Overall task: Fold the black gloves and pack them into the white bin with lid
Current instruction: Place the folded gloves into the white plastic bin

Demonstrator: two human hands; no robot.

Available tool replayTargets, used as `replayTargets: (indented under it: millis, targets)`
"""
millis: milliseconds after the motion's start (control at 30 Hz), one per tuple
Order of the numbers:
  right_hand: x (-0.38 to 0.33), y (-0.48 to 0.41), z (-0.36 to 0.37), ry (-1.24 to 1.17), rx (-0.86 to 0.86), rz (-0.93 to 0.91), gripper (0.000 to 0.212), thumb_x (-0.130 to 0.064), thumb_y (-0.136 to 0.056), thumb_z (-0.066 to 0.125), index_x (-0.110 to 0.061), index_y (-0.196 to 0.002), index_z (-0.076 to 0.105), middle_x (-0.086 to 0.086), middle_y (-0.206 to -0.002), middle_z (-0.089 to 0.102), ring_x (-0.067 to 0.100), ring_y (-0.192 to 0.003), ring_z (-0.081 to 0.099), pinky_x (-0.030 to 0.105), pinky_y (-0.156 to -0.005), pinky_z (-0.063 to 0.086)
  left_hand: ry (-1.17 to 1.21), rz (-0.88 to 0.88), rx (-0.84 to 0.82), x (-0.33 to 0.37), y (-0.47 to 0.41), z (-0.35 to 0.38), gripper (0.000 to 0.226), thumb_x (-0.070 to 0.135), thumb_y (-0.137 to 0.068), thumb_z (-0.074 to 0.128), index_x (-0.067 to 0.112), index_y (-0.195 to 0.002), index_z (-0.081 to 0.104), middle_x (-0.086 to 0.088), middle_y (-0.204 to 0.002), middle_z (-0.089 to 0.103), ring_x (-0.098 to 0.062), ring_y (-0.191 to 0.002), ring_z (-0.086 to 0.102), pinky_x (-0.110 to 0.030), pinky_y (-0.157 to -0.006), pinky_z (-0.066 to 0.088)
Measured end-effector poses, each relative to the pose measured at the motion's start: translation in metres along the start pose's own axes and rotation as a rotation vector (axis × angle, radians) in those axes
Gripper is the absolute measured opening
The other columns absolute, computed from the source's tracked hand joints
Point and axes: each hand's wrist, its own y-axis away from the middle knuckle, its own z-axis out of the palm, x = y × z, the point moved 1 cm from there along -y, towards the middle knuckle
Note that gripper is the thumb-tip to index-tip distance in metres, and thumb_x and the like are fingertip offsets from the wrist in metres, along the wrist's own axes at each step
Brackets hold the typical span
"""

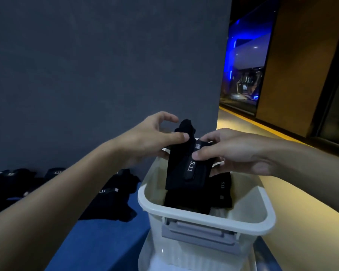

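Pinching a folded black glove (pixel 186 165): left hand (pixel 155 137), right hand (pixel 229 151).

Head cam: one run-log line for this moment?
both hands hold folded glove | above white bin | gloves inside | more on blue surface

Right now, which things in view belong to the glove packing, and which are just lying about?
Part of the job:
- black glove held by left hand and right hand
- white bin, gloves already inside
- loose gloves on the blue surface

Just there:
- grey wall
- corridor floor
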Motion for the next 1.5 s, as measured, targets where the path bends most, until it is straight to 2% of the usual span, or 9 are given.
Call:
replayTargets:
  millis: [100, 267, 467, 667, 767, 900, 1033, 1200, 1500]
  targets:
    - [0.010, -0.010, 0.003, 0.004, 0.008, 0.100, 0.018, -0.007, -0.086, 0.072, -0.001, -0.102, 0.068, 0.016, -0.097, 0.075, 0.027, -0.097, 0.073, 0.041, -0.083, 0.060, -0.292, 0.107, 0.076, -0.014, 0.004, -0.016, 0.034, 0.028, -0.085, 0.076, 0.028, -0.115, 0.059, 0.000, -0.095, 0.071, -0.012, -0.084, 0.069, -0.035, -0.078, 0.056]
    - [0.028, -0.025, 0.015, 0.050, -0.013, 0.261, 0.021, -0.004, -0.087, 0.071, 0.005, -0.104, 0.066, 0.020, -0.099, 0.074, 0.030, -0.094, 0.073, 0.044, -0.086, 0.059, -0.484, 0.143, -0.067, -0.036, 0.023, -0.036, 0.020, 0.032, -0.089, 0.071, 0.030, -0.108, 0.070, 0.015, -0.106, 0.073, 0.000, -0.100, 0.069, -0.035, -0.096, 0.054]
    - [0.040, -0.034, 0.036, 0.118, -0.144, 0.345, 0.016, -0.002, -0.089, 0.067, 0.004, -0.104, 0.068, 0.017, -0.103, 0.074, 0.030, -0.099, 0.071, 0.043, -0.090, 0.057, -0.460, 0.191, -0.088, -0.053, 0.032, -0.041, 0.021, 0.017, -0.095, 0.063, 0.024, -0.110, 0.074, 0.025, -0.124, 0.065, 0.007, -0.113, 0.061, -0.026, -0.100, 0.050]
    - [0.042, -0.034, 0.046, 0.119, -0.253, 0.371, 0.009, 0.001, -0.092, 0.061, 0.000, -0.097, 0.068, 0.008, -0.084, 0.073, 0.018, -0.075, 0.071, 0.034, -0.076, 0.061, -0.498, 0.261, -0.099, -0.063, 0.035, -0.042, 0.043, 0.044, -0.086, 0.054, 0.029, -0.123, 0.069, 0.031, -0.132, 0.058, 0.010, -0.124, 0.051, -0.035, -0.106, 0.046]
    - [0.048, -0.037, 0.052, 0.244, -0.249, 0.361, 0.017, -0.006, -0.090, 0.066, -0.002, -0.107, 0.068, 0.002, -0.088, 0.066, 0.015, -0.083, 0.063, 0.028, -0.070, 0.060, -0.439, 0.253, -0.088, -0.068, 0.037, -0.042, 0.029, 0.029, -0.098, 0.057, 0.029, -0.124, 0.068, 0.031, -0.132, 0.058, 0.010, -0.120, 0.054, -0.033, -0.106, 0.047]
    - [0.053, -0.039, 0.056, 0.417, -0.265, 0.329, 0.011, -0.020, -0.090, 0.070, -0.012, -0.096, 0.066, -0.002, -0.073, 0.064, 0.014, -0.070, 0.061, 0.020, -0.056, 0.052, -0.432, 0.253, -0.089, -0.069, 0.039, -0.041, 0.029, 0.024, -0.099, 0.056, 0.029, -0.125, 0.067, 0.031, -0.132, 0.057, 0.010, -0.118, 0.056, -0.034, -0.106, 0.047]
    - [0.054, -0.041, 0.053, 0.634, -0.238, 0.229, 0.036, -0.035, -0.086, 0.073, -0.009, -0.111, 0.064, -0.003, -0.077, 0.062, 0.010, -0.062, 0.058, 0.015, -0.049, 0.046, -0.427, 0.239, -0.087, -0.069, 0.040, -0.040, 0.029, 0.026, -0.099, 0.056, 0.028, -0.126, 0.066, 0.033, -0.133, 0.056, 0.010, -0.117, 0.057, -0.033, -0.106, 0.046]
    - [0.057, -0.045, 0.047, 0.928, -0.169, 0.021, 0.050, -0.050, -0.076, 0.077, -0.024, -0.112, 0.053, -0.005, -0.088, 0.065, 0.014, -0.076, 0.062, 0.031, -0.070, 0.052, -0.423, 0.231, -0.077, -0.068, 0.041, -0.039, 0.031, 0.023, -0.099, 0.055, 0.029, -0.127, 0.066, 0.034, -0.132, 0.056, 0.013, -0.116, 0.056, -0.029, -0.106, 0.046]
    - [0.055, -0.046, 0.052, 0.939, -0.148, -0.218, 0.070, -0.039, -0.081, 0.076, -0.035, -0.141, 0.040, -0.003, -0.120, 0.045, 0.013, -0.112, 0.049, 0.026, -0.100, 0.042, -0.426, 0.234, -0.072, -0.067, 0.043, -0.038, 0.031, 0.024, -0.099, 0.053, 0.031, -0.126, 0.066, 0.035, -0.133, 0.054, 0.013, -0.116, 0.056, -0.029, -0.105, 0.047]
